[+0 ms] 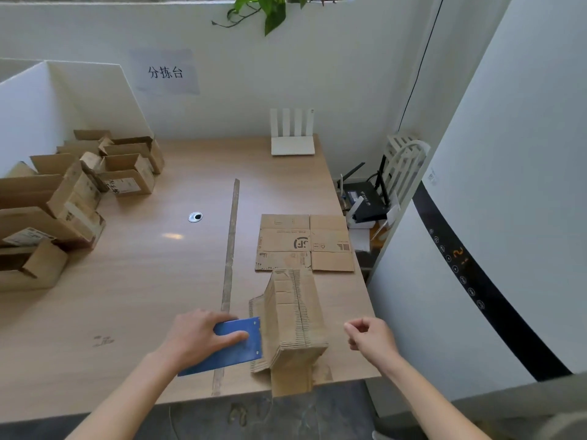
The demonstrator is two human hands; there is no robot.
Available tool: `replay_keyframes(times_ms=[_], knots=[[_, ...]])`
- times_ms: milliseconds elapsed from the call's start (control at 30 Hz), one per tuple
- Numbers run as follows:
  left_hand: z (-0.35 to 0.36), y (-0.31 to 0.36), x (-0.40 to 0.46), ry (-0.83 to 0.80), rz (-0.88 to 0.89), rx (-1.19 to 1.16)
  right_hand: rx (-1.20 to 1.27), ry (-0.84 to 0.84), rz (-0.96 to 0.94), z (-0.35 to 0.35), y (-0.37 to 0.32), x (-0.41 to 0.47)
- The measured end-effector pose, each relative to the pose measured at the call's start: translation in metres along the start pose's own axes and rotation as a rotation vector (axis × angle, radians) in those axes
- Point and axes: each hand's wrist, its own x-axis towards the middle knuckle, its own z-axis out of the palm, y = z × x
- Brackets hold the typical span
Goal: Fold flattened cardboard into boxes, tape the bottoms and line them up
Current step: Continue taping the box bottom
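Observation:
A stack of flattened cardboard blanks [293, 315] stands on edge at the table's front right. One flat blank [305, 242] with printed markings lies on the table just behind it. My left hand [197, 336] grips a blue metal bookend [236, 346] that presses against the stack's left side. To the right of the stack my right hand [370, 336] hovers with its fingers loosely curled and nothing in it. Several folded open boxes [76, 188] stand in rows at the table's left.
A strip of tape [231, 258] runs front to back down the wooden table [152, 281]. A white router [293, 134] stands at the back edge. A white divider panel [35, 106] is at far left. A tall white appliance [495, 233] stands right of the table.

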Motion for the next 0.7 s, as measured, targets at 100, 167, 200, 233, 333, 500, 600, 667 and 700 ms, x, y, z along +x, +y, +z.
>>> replay_keyframes(times_ms=[100, 167, 200, 233, 333, 500, 600, 667, 700], knots=[[0.012, 0.001, 0.004, -0.007, -0.020, -0.003, 0.017, -0.007, 0.016, 0.006, 0.009, 0.006], [0.014, -0.001, 0.005, -0.017, -0.022, -0.008, 0.011, -0.022, 0.026, 0.007, 0.014, 0.011], [0.015, -0.001, 0.005, -0.030, -0.023, -0.008, 0.012, -0.028, 0.031, 0.008, 0.018, 0.013], [0.016, 0.001, 0.005, -0.038, -0.020, -0.005, 0.007, -0.032, 0.038, 0.010, 0.021, 0.013], [0.022, 0.002, 0.010, -0.037, -0.012, 0.005, -0.006, -0.032, 0.052, 0.012, 0.026, 0.012], [0.031, -0.007, 0.015, -0.053, -0.020, 0.038, -0.024, -0.033, 0.087, 0.017, 0.028, 0.013], [0.039, -0.012, 0.019, -0.031, -0.005, 0.082, -0.040, -0.031, 0.113, 0.025, 0.031, 0.013], [0.047, -0.016, 0.022, -0.021, 0.007, 0.130, -0.060, -0.040, 0.130, 0.034, 0.031, 0.011], [0.051, -0.017, 0.024, -0.020, 0.005, 0.162, -0.068, -0.053, 0.138, 0.041, 0.030, 0.009]])
